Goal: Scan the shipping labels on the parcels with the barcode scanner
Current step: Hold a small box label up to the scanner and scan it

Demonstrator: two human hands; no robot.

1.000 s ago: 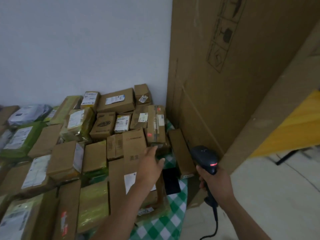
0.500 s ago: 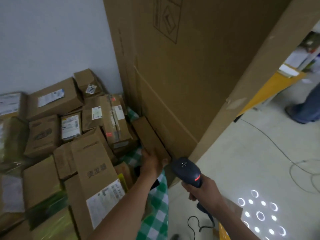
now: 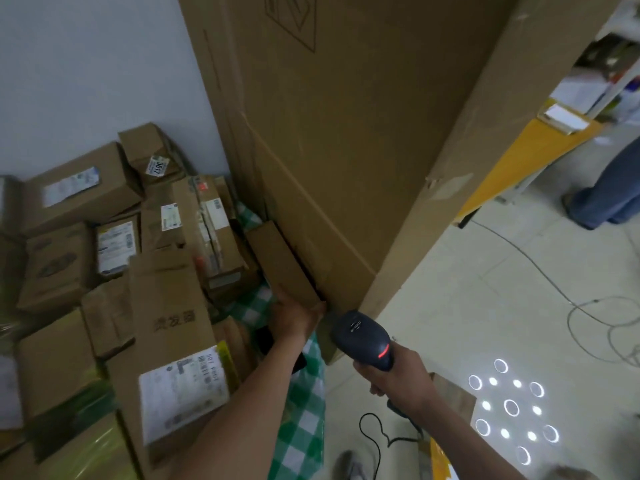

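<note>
Barcode scanner (image 3: 363,337) lies gripped in the right hand (image 3: 398,379); beside it, left hand (image 3: 294,317) clasps the narrow parcel (image 3: 280,265).

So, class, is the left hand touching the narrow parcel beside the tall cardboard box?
Touching. The head view shows the left hand clasping the near end of the narrow parcel, thumb over its edge.

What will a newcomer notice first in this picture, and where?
A huge cardboard box fills the centre and top. Below it, the right hand holds a black barcode scanner with a red light, while the left hand holds the near end of a narrow parcel lying beside that box. Labelled parcels pile up at left.
</note>
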